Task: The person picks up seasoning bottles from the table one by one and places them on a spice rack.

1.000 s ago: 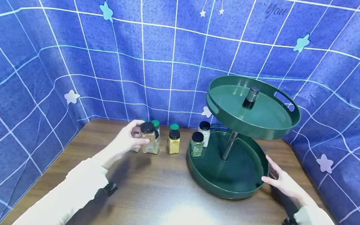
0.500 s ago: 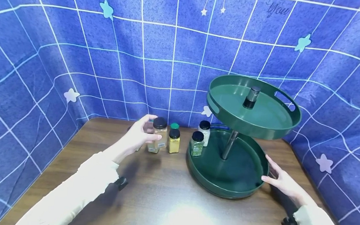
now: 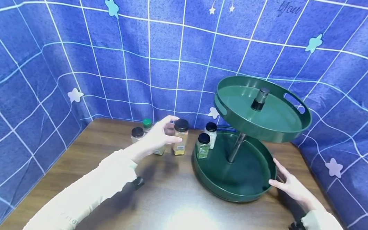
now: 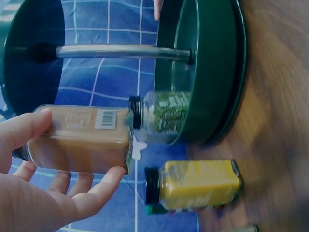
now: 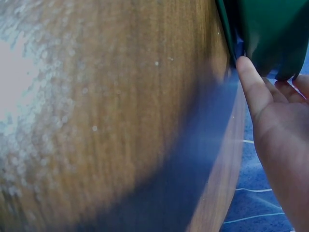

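Observation:
My left hand (image 3: 159, 136) grips a spice jar of tan powder (image 3: 181, 132) with a black lid, thumb on one side and fingers on the other. The left wrist view shows its barcode label. Raised off the table, it passes in front of a jar of yellow powder (image 4: 200, 184). My right hand (image 3: 291, 188) touches the outer right side of the lower green tray (image 3: 246, 172), thumb and fingers spread along its wall. At that tray's left edge stand a jar of green herbs (image 3: 202, 150) and a jar with white contents (image 3: 212, 135), both black-lidded.
Above the lower tray, a metal post (image 3: 237, 147) carries an upper green tray (image 3: 280, 115). Several jars stand left of the held one, including a black-lidded jar (image 3: 137, 133) and a green-lidded jar (image 3: 147, 123). A blue patterned curtain (image 3: 161, 72) surrounds the wooden table (image 3: 154, 197).
My left hand has carried the tan powder jar rightward, from over the left jars to in front of the yellow powder jar. The right hand keeps its place on the tray.

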`<action>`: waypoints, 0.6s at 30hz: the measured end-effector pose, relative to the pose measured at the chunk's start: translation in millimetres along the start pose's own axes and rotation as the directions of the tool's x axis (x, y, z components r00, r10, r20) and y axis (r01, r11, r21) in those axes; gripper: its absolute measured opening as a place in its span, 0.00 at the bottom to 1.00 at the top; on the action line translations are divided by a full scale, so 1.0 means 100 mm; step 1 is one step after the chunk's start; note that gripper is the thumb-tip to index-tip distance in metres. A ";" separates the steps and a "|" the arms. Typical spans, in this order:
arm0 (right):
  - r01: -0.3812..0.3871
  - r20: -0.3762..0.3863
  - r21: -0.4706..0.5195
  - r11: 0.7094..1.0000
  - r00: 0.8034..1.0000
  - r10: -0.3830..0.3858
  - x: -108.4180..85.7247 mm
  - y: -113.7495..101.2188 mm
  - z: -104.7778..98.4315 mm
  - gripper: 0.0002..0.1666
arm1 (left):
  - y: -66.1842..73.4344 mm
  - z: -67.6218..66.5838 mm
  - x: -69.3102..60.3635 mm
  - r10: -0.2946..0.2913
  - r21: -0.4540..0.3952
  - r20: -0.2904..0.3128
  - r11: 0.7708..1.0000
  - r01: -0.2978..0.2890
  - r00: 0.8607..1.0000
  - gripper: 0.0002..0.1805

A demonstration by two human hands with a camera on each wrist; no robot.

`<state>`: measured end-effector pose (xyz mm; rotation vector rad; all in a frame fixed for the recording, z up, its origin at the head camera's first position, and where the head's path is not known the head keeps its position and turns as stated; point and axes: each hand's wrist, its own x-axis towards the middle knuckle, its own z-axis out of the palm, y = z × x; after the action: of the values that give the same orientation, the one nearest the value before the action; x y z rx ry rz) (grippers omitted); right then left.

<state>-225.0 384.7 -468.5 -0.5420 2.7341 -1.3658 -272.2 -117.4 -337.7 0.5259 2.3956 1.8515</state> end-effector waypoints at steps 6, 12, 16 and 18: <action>0.021 -0.006 -0.011 1.000 1.000 -0.021 -0.01 -0.02 0.00 0.49 | -0.02 0.21 0.08 0.065 0.035 0.014 0.997 -0.065 0.998 0.35; 0.008 -0.007 -0.039 0.999 1.000 -0.008 -0.01 -0.02 0.00 0.49 | -0.10 0.36 0.14 0.092 0.008 0.037 0.996 -0.093 0.995 0.35; -0.003 -0.006 -0.048 0.999 1.000 0.003 -0.01 -0.01 0.00 0.49 | -0.18 0.48 0.18 0.121 -0.005 0.053 0.993 -0.121 0.991 0.35; 0.014 -0.004 -0.039 0.999 1.000 -0.014 0.00 -0.02 0.01 0.49 | -0.22 0.54 0.19 0.124 -0.010 0.048 0.992 -0.124 0.991 0.35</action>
<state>-224.5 383.1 -467.5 -0.5618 2.7714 -1.3204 -281.3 -66.5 -370.1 0.7263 2.3753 1.8707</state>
